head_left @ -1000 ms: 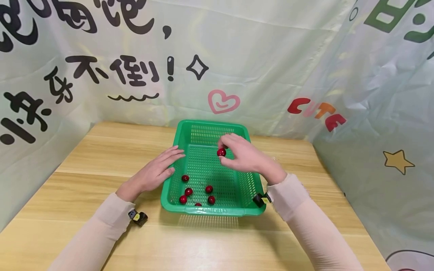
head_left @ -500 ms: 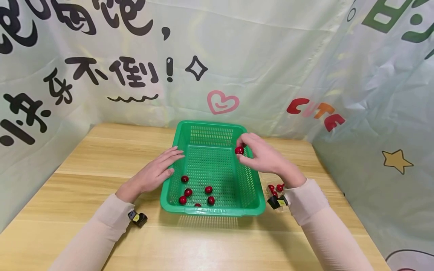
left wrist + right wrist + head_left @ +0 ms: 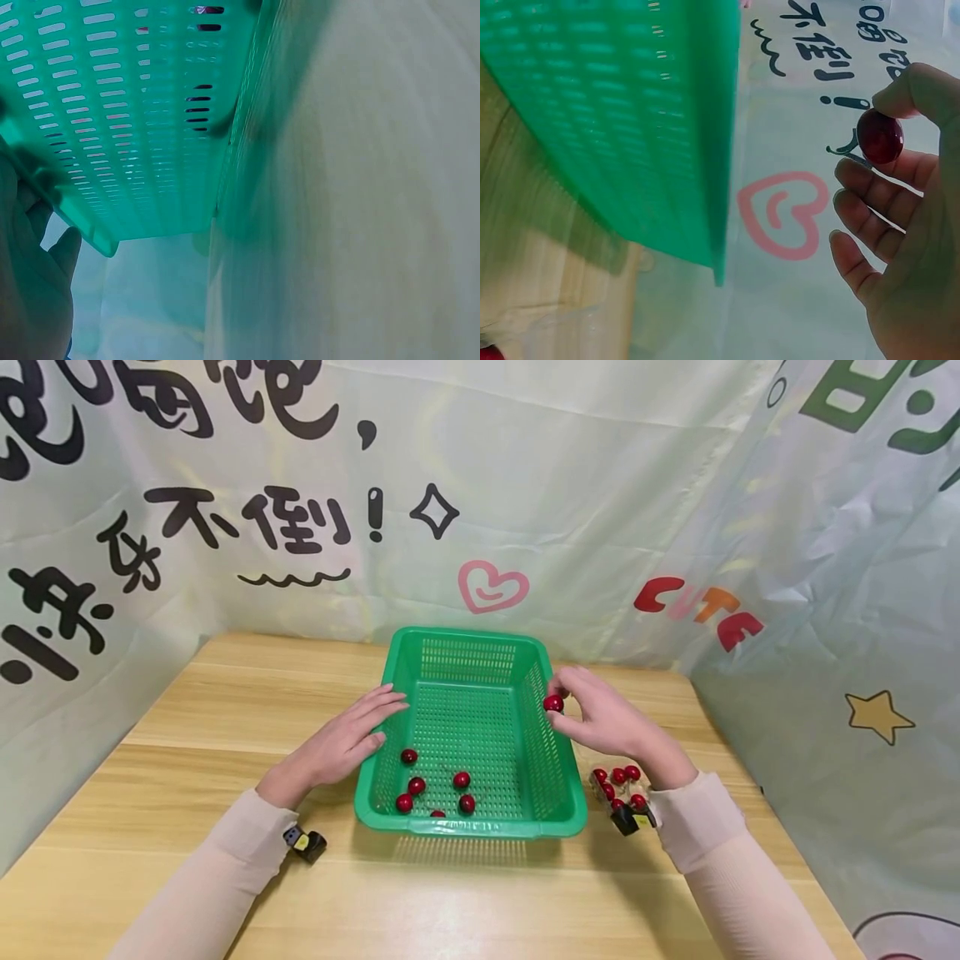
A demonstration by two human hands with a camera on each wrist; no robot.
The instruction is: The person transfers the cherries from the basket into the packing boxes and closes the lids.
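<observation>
A green perforated basket [image 3: 408, 653] stands on the wooden table, with several red cherries [image 3: 461, 779] lying near its front. My right hand [image 3: 600, 720] pinches one red cherry [image 3: 553, 702] between thumb and fingers just above the basket's right rim; the right wrist view shows that cherry [image 3: 880, 136] at my fingertips beside the basket wall [image 3: 630, 112]. My left hand [image 3: 347, 739] rests flat with straight fingers against the basket's left wall [image 3: 135, 112]. A small heap of cherries [image 3: 617, 781] lies on the table right of the basket.
The table [image 3: 187, 710] is bare wood on the left and along the front. A printed fabric backdrop [image 3: 480, 485] closes in the back and right side. Small black devices sit at both wrists.
My right hand carried the cherry rightward from over the basket's middle to its right rim. The heap of cherries on the table came into view. The left hand stayed still.
</observation>
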